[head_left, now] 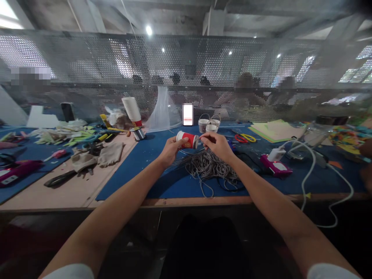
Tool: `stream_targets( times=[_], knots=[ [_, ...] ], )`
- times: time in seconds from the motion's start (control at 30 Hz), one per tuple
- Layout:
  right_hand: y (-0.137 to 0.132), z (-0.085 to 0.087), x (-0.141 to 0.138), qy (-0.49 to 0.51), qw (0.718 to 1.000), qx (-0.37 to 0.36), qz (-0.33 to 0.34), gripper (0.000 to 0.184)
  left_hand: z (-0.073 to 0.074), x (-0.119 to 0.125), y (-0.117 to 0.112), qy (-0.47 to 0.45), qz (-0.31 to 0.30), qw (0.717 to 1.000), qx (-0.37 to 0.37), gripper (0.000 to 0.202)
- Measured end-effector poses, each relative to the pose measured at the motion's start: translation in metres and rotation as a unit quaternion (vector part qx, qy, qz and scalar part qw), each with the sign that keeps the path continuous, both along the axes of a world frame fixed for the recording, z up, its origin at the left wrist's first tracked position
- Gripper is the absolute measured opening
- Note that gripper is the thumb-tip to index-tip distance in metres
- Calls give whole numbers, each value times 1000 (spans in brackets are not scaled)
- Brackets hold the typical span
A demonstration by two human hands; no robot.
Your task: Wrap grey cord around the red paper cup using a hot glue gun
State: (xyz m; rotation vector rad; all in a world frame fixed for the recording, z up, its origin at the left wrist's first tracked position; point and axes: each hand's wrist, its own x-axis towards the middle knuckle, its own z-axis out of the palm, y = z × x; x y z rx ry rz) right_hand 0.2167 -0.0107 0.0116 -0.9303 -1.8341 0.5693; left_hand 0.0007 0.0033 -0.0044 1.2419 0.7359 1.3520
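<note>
My left hand [169, 150] is wrapped round a small red paper cup [187, 140], held on its side above the blue mat [139, 170]. My right hand [216, 144] is closed in a pinch at the cup's rim, on what looks like a thin grey cord. A tangled heap of grey cord [209, 167] lies on the mat right under both hands.
A stack of paper cups [131, 110], a metal tin [137, 133], small finished cups [208, 124], a phone [187, 114], scissors [245, 137], a magenta glue gun [274, 166] with white cable, gloves [95, 157], paper scraps and a mesh screen [186, 73] with people behind.
</note>
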Motion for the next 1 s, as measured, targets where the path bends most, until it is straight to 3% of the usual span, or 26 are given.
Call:
stream_targets(
  times=[0.13, 0.27, 0.37, 0.5, 0.63, 0.7, 1.0],
  knots=[
    [2, 1, 2, -41, 996, 78, -24, 26, 2, -1, 0, -8, 22, 1000, 4, 34],
    [9, 4, 14, -104, 973, 159, -131, 23, 1, -3, 2, -5, 37, 999, 11, 34],
    [17, 7, 36, -178, 948, 114, -238, 21, -1, -3, 4, 3, 44, 999, 22, 33],
    [24, 9, 74, -326, 883, -43, -335, 28, -3, -4, 7, 2, 56, 998, 29, 34],
    [29, 4, 100, -451, 815, -150, -332, 39, -3, -3, 5, 10, 57, 998, 32, 35],
    [32, -1, 105, -478, 800, -183, -313, 44, -2, -4, 4, 12, 58, 998, 35, 34],
    [52, -14, 119, -451, 831, -199, -259, 35, -3, -5, 6, 25, 70, 996, 44, 34]
  ],
)
